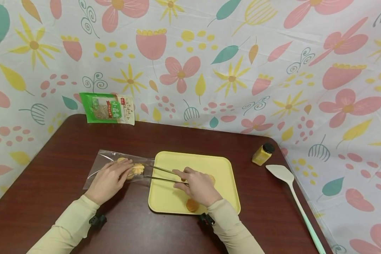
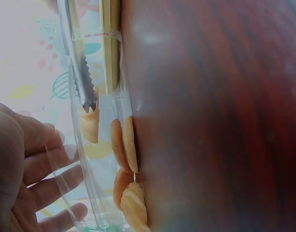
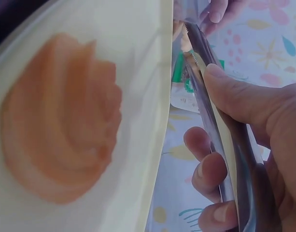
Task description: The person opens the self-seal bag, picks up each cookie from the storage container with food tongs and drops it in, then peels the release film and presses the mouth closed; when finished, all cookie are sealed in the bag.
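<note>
A clear plastic bag lies left of the yellow tray, with several cookies inside. My left hand is over the bag; in the left wrist view its thumb and fingers pinch the film at the edge. My right hand grips metal tongs above the tray. Their toothed tips reach into the bag's mouth, at a swirled cookie. Whether both tips clasp that cookie is unclear. On the tray lie a round cookie and another, partly hidden by my right hand.
A green and white food packet leans on the patterned cloth at the back left. To the tray's right stand a small yellow jar with a black lid and a spatula along the table's right edge.
</note>
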Demonstrator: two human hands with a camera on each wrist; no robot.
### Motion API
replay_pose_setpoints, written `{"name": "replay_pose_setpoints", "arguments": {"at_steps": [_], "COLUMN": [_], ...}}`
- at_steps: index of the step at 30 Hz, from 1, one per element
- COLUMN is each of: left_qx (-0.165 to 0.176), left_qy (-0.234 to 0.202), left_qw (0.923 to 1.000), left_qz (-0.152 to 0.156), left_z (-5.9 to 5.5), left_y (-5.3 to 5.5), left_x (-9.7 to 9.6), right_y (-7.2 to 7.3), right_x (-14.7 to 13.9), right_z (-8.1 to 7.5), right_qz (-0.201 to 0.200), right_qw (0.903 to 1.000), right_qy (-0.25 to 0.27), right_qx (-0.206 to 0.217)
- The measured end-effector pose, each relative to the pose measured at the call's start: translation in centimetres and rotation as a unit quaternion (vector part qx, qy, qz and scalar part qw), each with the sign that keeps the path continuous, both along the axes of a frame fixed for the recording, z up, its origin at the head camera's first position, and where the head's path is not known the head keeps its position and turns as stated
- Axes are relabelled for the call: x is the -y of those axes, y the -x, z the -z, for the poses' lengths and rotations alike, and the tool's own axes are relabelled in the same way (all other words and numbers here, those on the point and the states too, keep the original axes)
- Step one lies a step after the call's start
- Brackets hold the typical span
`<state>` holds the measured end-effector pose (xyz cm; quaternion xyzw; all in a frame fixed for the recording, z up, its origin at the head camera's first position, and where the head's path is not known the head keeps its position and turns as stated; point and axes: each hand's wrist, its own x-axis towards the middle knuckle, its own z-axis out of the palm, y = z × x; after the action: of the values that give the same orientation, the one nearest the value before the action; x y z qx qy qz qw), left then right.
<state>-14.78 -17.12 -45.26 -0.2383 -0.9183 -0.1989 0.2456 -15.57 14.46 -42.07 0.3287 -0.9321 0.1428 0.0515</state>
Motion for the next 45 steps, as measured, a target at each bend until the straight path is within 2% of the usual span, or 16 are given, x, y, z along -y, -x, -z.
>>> {"name": "replay_pose_setpoints", "arguments": {"at_steps": [23,45], "left_qx": [-0.012,-0.013], "left_qy": [0.003,-0.002], "left_qw": [0.9999,0.9999], "left_qz": [0.002,0.004], "left_z": [0.1,0.2], "left_y": [0.0,0.0], "left_x": [0.0,0.1], "right_y": [0.9,1.5], "right_x": [2.3,4.1], "right_z": [-0.4,-0.4], "right_qz": [-0.025,-0.037], "right_qw": [0.9995,0.9991], "right_qy": [-0.006,-0.015], "right_qx": [0.018,0.016]}}
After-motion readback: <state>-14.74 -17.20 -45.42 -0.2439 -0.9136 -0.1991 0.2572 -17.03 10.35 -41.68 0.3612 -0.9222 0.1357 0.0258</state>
